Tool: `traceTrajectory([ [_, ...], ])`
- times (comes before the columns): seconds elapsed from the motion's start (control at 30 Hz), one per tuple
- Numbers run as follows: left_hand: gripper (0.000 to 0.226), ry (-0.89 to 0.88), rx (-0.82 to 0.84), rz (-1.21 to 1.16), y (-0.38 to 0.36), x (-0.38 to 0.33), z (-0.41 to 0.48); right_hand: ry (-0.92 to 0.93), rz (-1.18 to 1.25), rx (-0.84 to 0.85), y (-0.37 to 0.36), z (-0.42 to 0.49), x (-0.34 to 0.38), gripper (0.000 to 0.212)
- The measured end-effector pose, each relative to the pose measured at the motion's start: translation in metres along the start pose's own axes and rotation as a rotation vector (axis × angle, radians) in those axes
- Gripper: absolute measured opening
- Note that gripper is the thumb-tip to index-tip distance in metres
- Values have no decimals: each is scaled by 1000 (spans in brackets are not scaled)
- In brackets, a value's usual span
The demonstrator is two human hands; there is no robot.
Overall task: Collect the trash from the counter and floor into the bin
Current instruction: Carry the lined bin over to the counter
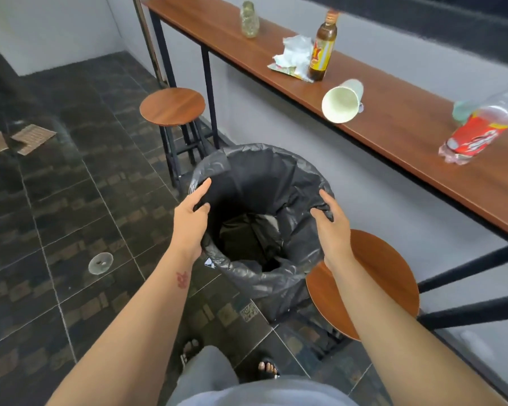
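A bin [261, 171] lined with a black plastic bag stands on the floor below the counter. My left hand [191, 218] grips its left rim and my right hand [332, 227] grips its right rim. On the wooden counter [393, 133] lie a white paper cup [342, 101] on its side, crumpled tissue and a wrapper [294, 55], a brown bottle [323, 48] standing upright, a crushed clear bottle [249, 20] and a crushed red-labelled plastic bottle [478, 130]. Cardboard scraps [31, 137] and a round plastic lid [100, 262] lie on the tiled floor at the left.
A round wooden stool [384, 276] stands right beside the bin under my right forearm. Another stool [172, 106] stands further back by the counter's black legs. My feet in sandals [267, 369] are near the bottom of the view. A grey wall runs under the counter.
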State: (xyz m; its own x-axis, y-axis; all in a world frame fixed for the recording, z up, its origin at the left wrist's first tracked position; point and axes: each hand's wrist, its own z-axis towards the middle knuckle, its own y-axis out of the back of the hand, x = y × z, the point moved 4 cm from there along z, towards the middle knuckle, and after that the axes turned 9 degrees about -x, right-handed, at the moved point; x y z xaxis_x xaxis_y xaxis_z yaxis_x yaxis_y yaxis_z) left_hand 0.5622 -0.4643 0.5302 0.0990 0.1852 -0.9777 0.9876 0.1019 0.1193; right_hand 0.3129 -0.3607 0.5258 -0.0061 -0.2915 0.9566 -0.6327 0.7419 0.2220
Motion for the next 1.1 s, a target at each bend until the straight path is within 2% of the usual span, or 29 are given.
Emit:
traceTrajectory([
  [0.17,59,29,177,48,-41,-5,57,-62,3,-216,-5,17,5,45],
  [0.23,57,46,207,70,-48,-6,69,-84,0,-241,-7,16,4,46],
  [0.3,60,31,328,94,-67,-17,94,-110,24,-375,-11,16,6,45],
  [0.37,60,32,353,112,-76,-22,106,-124,31,-400,-13,11,7,45],
  [0.43,57,17,450,144,-89,-31,118,-155,38,-486,-15,12,6,44],
  [0.53,53,8,538,159,-106,-41,123,-171,22,-543,-15,9,5,44],
  [0.7,53,56,552,191,-127,-48,131,-157,-113,-582,-9,21,13,45],
  [0.8,53,83,555,172,-135,-49,139,-20,-332,-692,-9,27,30,52],
  [0.9,50,120,559,144,-140,-50,146,304,-381,-821,-17,35,72,56],
  [1.0,50,134,554,116,-142,-51,153,504,-450,-779,-31,63,110,67],
  [1.1,53,140,573,51,-144,-53,158,535,-551,-662,-45,100,133,85],
])
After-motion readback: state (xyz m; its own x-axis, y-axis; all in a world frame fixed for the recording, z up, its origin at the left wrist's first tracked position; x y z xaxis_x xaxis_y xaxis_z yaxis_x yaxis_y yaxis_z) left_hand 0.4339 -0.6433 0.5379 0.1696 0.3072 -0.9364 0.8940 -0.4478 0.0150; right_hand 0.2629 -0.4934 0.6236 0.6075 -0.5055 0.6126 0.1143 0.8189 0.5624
